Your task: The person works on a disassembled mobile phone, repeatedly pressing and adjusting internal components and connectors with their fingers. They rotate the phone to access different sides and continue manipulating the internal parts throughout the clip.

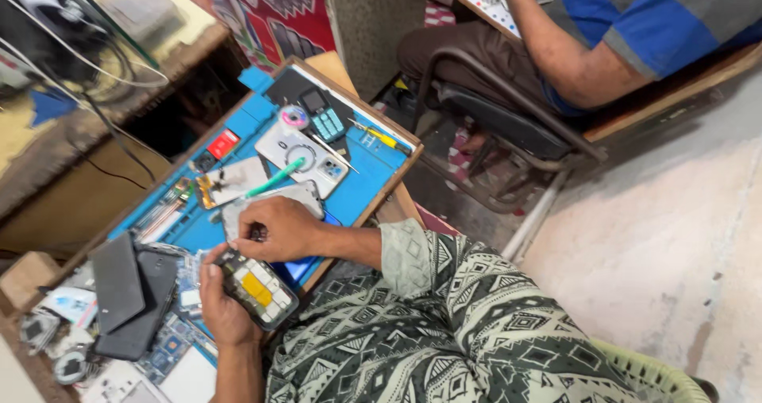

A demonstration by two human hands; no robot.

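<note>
My left hand (221, 306) grips an opened phone (258, 288) from below; its back is off and shows a yellow-labelled battery and inner parts. My right hand (282, 228) lies over the phone's upper end, with its fingertips pinched on a small dark piece (258, 232) there. Both hands hover over the near edge of a blue work mat (365, 182) in a wooden-framed tray. Just behind my right hand lies a grey phone body (298, 192) with a green-handled tool (278, 177) across it.
On the mat are a white phone back cover (302, 153), a small keypad phone (324, 115), a yellow screwdriver (385, 138), tweezers and circuit boards. Dark phones (127, 288) lie stacked at the left. Another person sits on a metal chair (508, 125) close by.
</note>
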